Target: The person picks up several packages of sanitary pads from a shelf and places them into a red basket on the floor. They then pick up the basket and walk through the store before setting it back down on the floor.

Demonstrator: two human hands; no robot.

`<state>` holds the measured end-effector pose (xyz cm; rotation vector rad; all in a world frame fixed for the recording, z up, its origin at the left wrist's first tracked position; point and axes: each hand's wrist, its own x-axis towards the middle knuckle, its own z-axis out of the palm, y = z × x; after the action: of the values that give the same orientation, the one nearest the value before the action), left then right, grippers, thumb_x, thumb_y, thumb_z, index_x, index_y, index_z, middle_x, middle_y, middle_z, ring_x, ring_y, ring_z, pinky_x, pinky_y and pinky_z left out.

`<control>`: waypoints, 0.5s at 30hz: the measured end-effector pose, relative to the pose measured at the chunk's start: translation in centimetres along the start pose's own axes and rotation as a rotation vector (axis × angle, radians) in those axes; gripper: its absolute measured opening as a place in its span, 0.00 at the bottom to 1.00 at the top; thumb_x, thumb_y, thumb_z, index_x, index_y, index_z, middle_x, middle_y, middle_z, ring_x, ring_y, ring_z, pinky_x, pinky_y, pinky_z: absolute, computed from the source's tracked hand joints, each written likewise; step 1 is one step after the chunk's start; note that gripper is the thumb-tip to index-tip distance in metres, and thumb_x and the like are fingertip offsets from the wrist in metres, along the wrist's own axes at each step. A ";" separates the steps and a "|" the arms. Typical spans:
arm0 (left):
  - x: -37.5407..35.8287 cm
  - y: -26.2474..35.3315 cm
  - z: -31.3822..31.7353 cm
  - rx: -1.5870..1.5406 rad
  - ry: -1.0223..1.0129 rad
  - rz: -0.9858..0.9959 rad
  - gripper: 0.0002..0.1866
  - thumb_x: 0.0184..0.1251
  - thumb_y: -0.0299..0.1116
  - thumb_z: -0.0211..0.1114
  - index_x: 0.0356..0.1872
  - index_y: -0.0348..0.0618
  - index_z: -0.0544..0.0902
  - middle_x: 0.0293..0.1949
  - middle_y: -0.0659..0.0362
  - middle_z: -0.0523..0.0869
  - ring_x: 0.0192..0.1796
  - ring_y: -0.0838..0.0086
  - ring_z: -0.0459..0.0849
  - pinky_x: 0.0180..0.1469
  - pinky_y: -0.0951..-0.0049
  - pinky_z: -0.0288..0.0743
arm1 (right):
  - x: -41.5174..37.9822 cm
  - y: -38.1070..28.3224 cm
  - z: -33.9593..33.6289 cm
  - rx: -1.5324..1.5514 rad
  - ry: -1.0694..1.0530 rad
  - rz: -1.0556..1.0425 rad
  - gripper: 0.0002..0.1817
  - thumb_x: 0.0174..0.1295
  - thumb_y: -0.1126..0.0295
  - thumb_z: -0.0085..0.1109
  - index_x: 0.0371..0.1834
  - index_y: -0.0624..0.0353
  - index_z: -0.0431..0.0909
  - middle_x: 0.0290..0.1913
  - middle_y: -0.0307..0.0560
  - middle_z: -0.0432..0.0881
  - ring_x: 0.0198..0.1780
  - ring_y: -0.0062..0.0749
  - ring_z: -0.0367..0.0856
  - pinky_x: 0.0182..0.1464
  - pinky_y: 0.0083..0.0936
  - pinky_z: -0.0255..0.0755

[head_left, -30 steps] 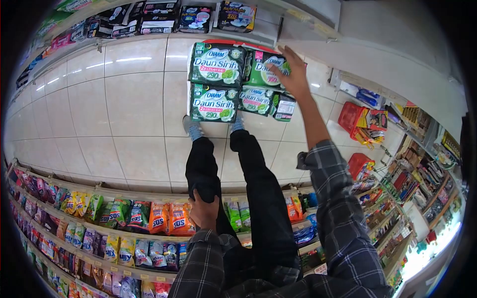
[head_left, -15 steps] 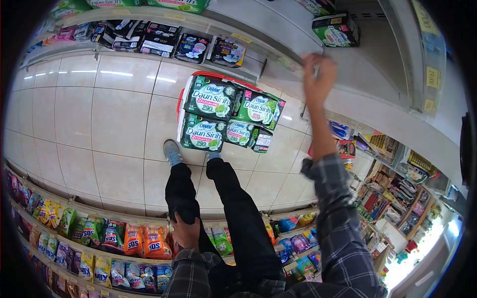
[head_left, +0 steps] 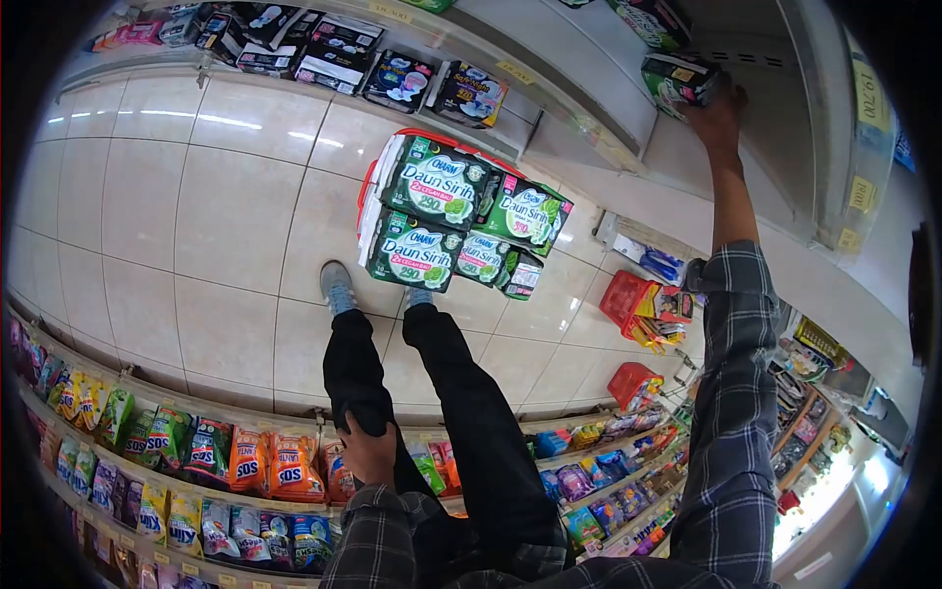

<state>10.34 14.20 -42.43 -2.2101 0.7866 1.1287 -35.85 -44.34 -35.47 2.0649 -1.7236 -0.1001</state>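
**Light, soft pack calling for a broad, gentle hold**

The right hand (head_left: 721,116) is touching one end of a green-and-black sanitary pad pack (head_left: 675,82), which is sitting on the shelf (head_left: 770,128), near another pack (head_left: 652,20). The thumb side is lying along the pack's near face and the fingers are bending around its end; whether they are actually pinching it is staying unclear, since the palm and back of the hand are covering the contact. The left hand (head_left: 370,449) is resting over the knee, fingers loosely spread, holding nothing.

Judging by its wrapping and kind, the pack is probably weighing little and giving under pressure — padding inside, thin film outside. The glossy film is likely offering only modest friction, so fingertips alone could be sliding or puckering it. Nothing about it is seeming brittle; the main risks are denting the block or tearing a seam by pulling on loose film.

The best hold is probably spanning the two broad faces near the middle, thumb opposite flat fingers, pressing just enough to be sinking in slightly. An end hold is looking workable too, though the far end could be sagging or swinging a little. The Charm Daun Sirih packs (head_left: 435,183) in the red-rimmed basket (head_left: 365,188) are showing similar glossy, squared wrapping, and are probably handling much the same way.
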 end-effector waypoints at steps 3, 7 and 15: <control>0.0 0.0 -0.3 -0.011 -0.015 0.000 0.49 0.48 0.56 0.70 0.73 0.47 0.66 0.64 0.35 0.73 0.52 0.41 0.84 0.53 0.49 0.80 | -0.6 -0.1 -0.7 0.213 -0.077 0.087 0.47 0.41 0.63 0.81 0.66 0.65 0.66 0.61 0.63 0.76 0.60 0.52 0.77 0.64 0.41 0.69; 0.1 -0.6 1.3 0.003 0.040 0.039 0.48 0.48 0.56 0.70 0.72 0.47 0.67 0.62 0.37 0.74 0.49 0.41 0.85 0.50 0.49 0.80 | -4.5 -4.7 -6.6 0.454 0.078 0.219 0.50 0.40 0.58 0.81 0.66 0.67 0.64 0.61 0.64 0.76 0.61 0.57 0.76 0.64 0.39 0.70; 0.3 -0.5 1.0 0.056 0.020 0.047 0.47 0.49 0.57 0.69 0.71 0.47 0.67 0.61 0.39 0.73 0.49 0.43 0.85 0.49 0.50 0.81 | -26.5 -15.0 -15.8 2.025 0.024 1.502 0.30 0.66 0.50 0.60 0.66 0.54 0.72 0.62 0.48 0.79 0.63 0.47 0.76 0.65 0.49 0.69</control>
<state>10.34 15.14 -43.04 -2.1695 0.8727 1.0955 -22.57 -12.82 -32.88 0.2122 -3.0164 2.8248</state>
